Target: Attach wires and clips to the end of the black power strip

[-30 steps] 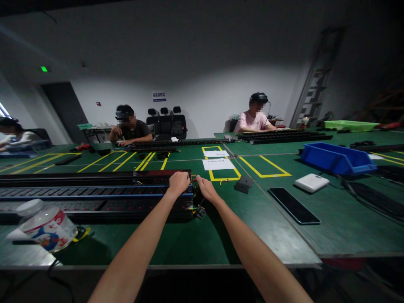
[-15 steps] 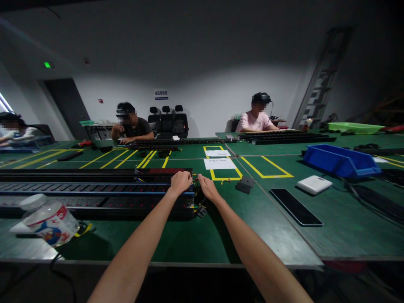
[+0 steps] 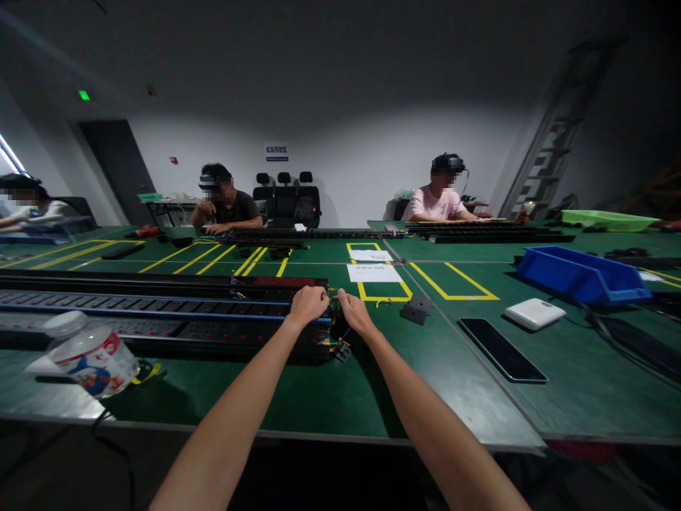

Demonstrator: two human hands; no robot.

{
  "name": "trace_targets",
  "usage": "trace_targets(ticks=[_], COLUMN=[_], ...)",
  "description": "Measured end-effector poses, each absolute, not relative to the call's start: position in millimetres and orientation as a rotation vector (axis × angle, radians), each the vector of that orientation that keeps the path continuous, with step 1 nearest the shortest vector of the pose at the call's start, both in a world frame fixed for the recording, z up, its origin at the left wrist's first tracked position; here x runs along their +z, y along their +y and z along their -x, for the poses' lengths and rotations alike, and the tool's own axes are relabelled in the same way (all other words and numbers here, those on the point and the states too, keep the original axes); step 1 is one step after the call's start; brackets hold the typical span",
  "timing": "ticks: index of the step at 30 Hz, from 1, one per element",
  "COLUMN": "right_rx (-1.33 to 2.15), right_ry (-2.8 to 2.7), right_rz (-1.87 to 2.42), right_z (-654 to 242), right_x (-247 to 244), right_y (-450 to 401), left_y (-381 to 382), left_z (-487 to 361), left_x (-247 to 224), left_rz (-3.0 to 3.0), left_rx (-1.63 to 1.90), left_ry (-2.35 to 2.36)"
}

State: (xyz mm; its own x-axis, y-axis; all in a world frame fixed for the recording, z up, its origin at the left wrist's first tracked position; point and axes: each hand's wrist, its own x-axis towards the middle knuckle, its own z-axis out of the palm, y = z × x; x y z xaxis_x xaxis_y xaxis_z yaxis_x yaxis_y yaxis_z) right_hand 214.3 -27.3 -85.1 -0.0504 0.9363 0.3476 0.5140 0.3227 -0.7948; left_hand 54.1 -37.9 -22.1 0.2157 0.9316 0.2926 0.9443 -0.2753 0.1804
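Observation:
Several long black rails point(image 3: 159, 331) lie side by side at the left, with rows of small red marks and blue strips. My left hand point(image 3: 308, 306) rests at the right end of the rails, its fingers curled in and their tips hidden. Just to the right, my right hand point(image 3: 355, 312) pinches at the same end, its thumb close to the left hand. What either hand holds is too small or hidden to name. Thin coloured wires show between and below the hands. A small dark grey end piece point(image 3: 342, 352) hangs by wires at the near corner.
Dark grey flat pieces point(image 3: 416, 309) lie right of my hands, near a phone point(image 3: 501, 349), a white box point(image 3: 535, 314) and a blue bin point(image 3: 582, 275). A clear jar point(image 3: 96, 358) stands front left on the green table point(image 3: 223, 404). Co-workers sit across the table.
The view has shifted slightly, so the background sits a little to the right. Both hands stay at the rail end with almost the same pose.

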Motion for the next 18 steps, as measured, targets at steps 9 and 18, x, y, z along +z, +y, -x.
trace_targets(ticks=[9, 18], right_rx=[0.625, 0.662], right_ry=[-1.682, -1.731], right_rz=[1.345, 1.358], right_z=[-214.3, -215.1], right_x=[-83.1, -81.1], right_y=[-30.2, -31.2], left_y=[-39.5, -38.4], left_z=[-53.8, -51.7], left_x=[-22.4, -23.8], left_rz=[2.416, 2.449], left_rx=[-0.588, -0.654], left_ry=[-1.902, -1.931])
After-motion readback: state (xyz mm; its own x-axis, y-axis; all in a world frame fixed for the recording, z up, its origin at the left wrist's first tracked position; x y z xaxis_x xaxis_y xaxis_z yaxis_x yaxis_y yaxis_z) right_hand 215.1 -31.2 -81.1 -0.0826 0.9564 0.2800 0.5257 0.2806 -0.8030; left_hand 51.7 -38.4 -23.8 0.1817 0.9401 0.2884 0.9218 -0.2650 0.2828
